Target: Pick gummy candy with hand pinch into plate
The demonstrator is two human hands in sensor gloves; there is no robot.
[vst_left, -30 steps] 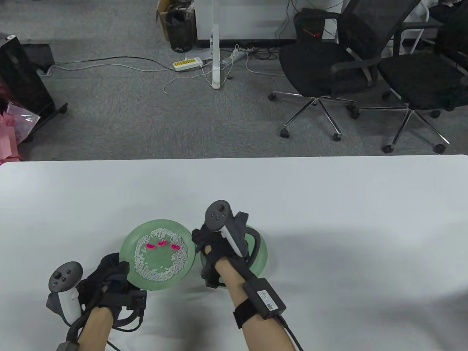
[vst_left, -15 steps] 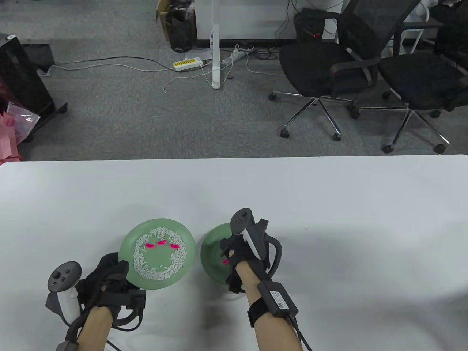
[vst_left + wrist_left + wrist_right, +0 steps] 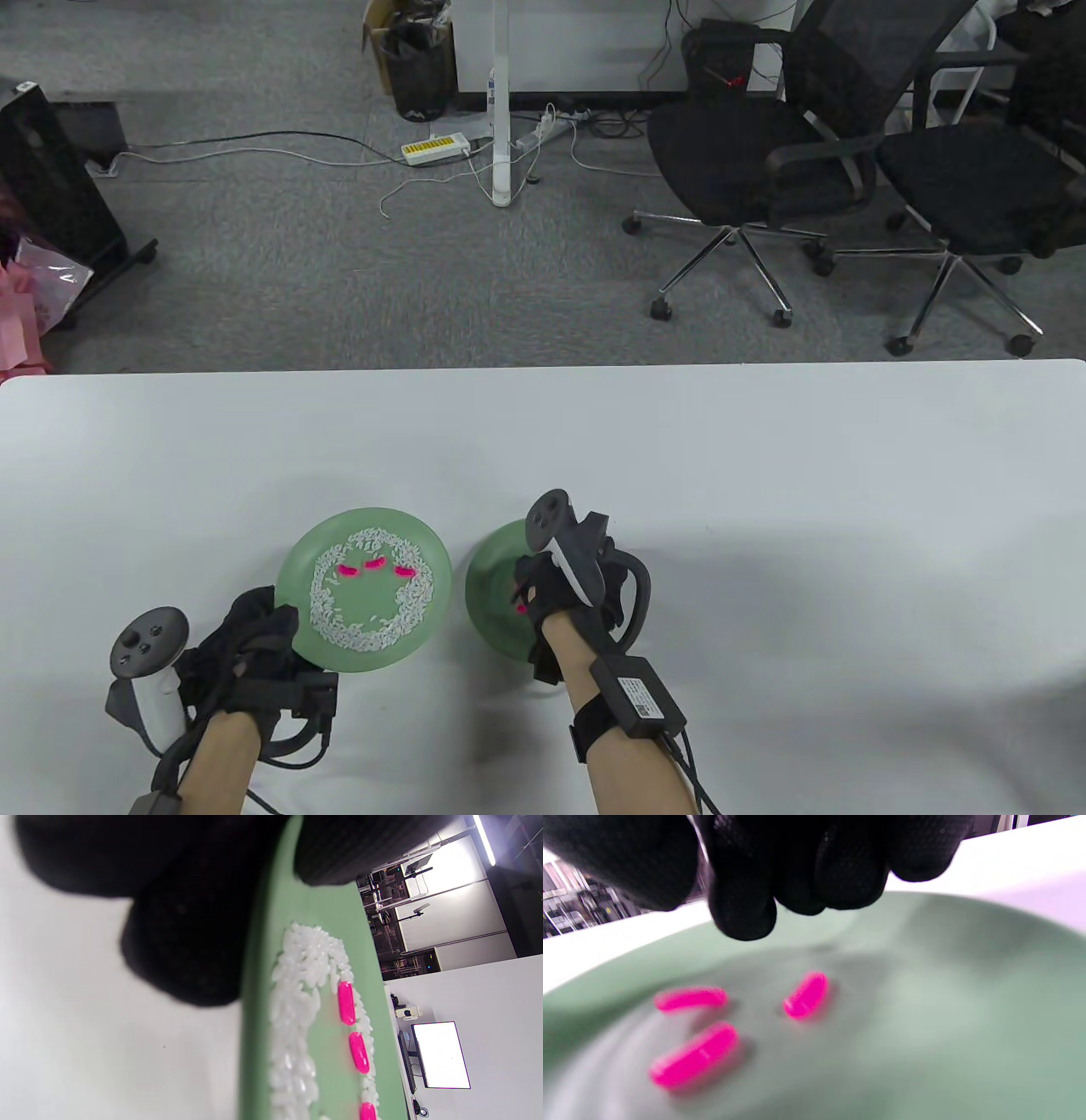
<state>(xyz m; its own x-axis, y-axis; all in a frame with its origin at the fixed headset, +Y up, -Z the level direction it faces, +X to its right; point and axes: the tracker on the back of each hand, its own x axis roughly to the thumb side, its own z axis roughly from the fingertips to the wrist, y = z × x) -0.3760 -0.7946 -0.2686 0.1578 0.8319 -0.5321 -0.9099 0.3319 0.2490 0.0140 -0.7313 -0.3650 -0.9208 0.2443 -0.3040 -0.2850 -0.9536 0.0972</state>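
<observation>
Gummy candy lies released in my right plate; right grip hovers bunched, empty; left grip steadies the rice plate.

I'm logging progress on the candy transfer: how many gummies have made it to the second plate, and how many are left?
Done: three pink gummies lie in the right plate. In hand: the right hand hovers above them; its fingertips show no candy. The left hand holds the rim of the rice plate. Left: three gummies there.
</observation>
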